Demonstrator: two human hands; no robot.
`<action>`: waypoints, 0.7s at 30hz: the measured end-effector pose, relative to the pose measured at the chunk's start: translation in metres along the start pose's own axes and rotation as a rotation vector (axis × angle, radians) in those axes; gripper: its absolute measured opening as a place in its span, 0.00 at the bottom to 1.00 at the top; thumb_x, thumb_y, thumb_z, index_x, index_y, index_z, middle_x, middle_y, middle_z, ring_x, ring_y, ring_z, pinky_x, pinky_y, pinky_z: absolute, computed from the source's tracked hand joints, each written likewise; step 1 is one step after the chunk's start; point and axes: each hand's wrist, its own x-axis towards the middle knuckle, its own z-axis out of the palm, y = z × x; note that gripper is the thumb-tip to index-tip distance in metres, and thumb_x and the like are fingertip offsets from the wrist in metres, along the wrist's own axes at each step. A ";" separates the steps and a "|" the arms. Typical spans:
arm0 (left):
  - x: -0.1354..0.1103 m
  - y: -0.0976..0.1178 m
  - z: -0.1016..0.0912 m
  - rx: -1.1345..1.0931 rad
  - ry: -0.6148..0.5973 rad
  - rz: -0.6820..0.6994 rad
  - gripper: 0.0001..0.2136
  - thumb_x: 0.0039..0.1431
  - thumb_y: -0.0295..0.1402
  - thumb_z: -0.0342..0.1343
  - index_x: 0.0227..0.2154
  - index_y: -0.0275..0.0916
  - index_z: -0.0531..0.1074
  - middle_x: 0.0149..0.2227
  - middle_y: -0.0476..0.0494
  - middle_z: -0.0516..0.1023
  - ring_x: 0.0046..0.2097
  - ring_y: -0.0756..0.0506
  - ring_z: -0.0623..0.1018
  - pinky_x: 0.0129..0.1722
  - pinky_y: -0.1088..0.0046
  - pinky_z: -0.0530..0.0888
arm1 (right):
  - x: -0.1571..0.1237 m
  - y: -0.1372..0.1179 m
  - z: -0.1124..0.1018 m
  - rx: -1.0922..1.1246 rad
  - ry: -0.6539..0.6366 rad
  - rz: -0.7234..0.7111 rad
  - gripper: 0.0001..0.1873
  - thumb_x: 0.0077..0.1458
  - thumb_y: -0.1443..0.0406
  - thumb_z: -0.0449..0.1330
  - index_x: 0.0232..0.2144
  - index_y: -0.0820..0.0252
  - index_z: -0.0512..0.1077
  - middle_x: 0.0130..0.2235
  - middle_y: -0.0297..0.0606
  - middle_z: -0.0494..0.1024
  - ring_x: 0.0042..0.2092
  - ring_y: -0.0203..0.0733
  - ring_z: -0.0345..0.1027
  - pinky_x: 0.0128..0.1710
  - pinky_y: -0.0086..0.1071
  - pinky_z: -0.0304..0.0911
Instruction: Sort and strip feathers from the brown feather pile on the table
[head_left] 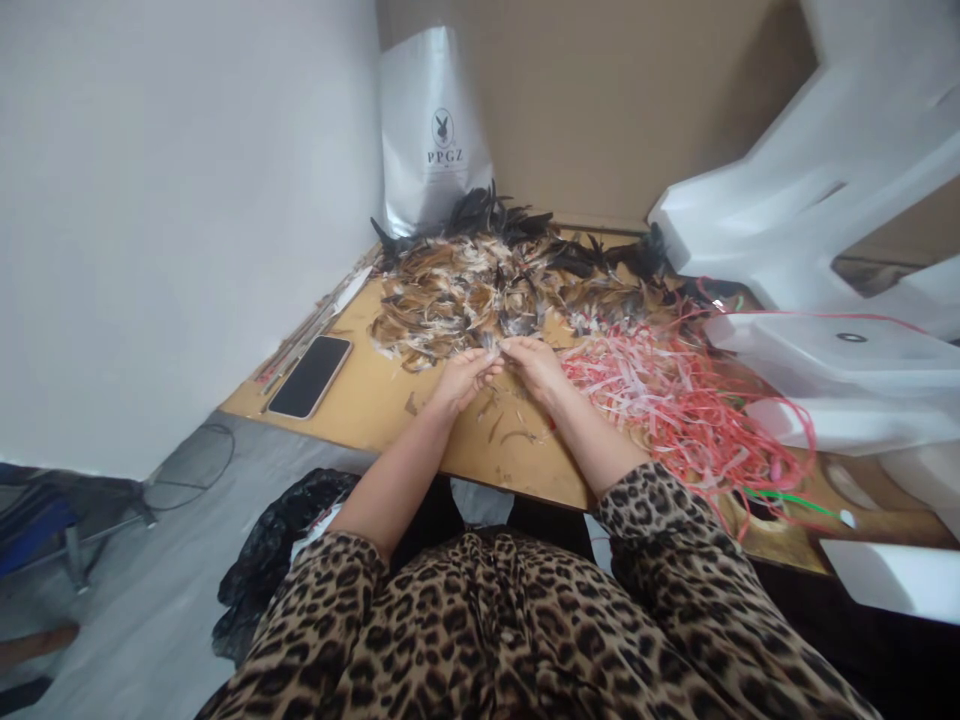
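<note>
Feathers (450, 290) are lying in a broad heap on the table (382, 405), with brown and cream ones filling the middle and black ones edging the far side. At the near edge of the feathers, the left hand (465, 378) is pinching a small pale tuft (491, 351) between closed fingertips. Just beside it, the right hand (534, 366) is bringing its curled fingers against the tuft; whether they are gripping it cannot be told at this size. Loose scraps (517, 435) are lying on the near side of the feathers. A phone (311, 377) is resting to the left of the feathers, apart from them, with its screen showing dark. Red and white ribbons (660, 390) are spreading in a tangle to the right of the feathers. A silver bag (420, 110) is standing upright behind the feathers.
</note>
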 end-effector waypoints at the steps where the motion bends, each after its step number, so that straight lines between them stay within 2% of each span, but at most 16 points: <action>1: 0.000 0.000 0.000 0.004 0.006 0.005 0.05 0.46 0.26 0.61 0.27 0.31 0.72 0.25 0.47 0.76 0.23 0.57 0.73 0.23 0.85 0.67 | 0.000 0.000 0.000 -0.011 -0.003 -0.006 0.12 0.32 0.60 0.68 0.23 0.60 0.74 0.24 0.31 0.75 0.27 0.32 0.65 0.34 0.29 0.59; 8: 0.000 -0.001 -0.001 0.027 0.020 0.046 0.08 0.42 0.29 0.63 0.25 0.31 0.71 0.24 0.48 0.76 0.23 0.57 0.72 0.24 0.84 0.67 | -0.005 -0.003 -0.002 -0.123 -0.003 -0.031 0.13 0.34 0.59 0.68 0.24 0.60 0.75 0.25 0.32 0.76 0.27 0.32 0.64 0.34 0.30 0.59; 14: -0.001 -0.001 0.002 0.100 0.001 0.045 0.10 0.40 0.31 0.64 0.26 0.31 0.73 0.25 0.47 0.76 0.24 0.57 0.72 0.25 0.82 0.67 | -0.005 -0.002 -0.001 -0.189 0.020 -0.095 0.12 0.34 0.59 0.67 0.21 0.61 0.73 0.23 0.31 0.75 0.26 0.32 0.63 0.33 0.29 0.59; 21: 0.001 -0.005 0.003 0.213 0.084 0.093 0.10 0.40 0.31 0.64 0.26 0.32 0.73 0.24 0.45 0.76 0.24 0.54 0.73 0.26 0.78 0.68 | -0.006 0.006 0.004 -0.146 0.072 -0.110 0.12 0.34 0.58 0.66 0.20 0.59 0.70 0.22 0.30 0.73 0.26 0.33 0.63 0.32 0.30 0.59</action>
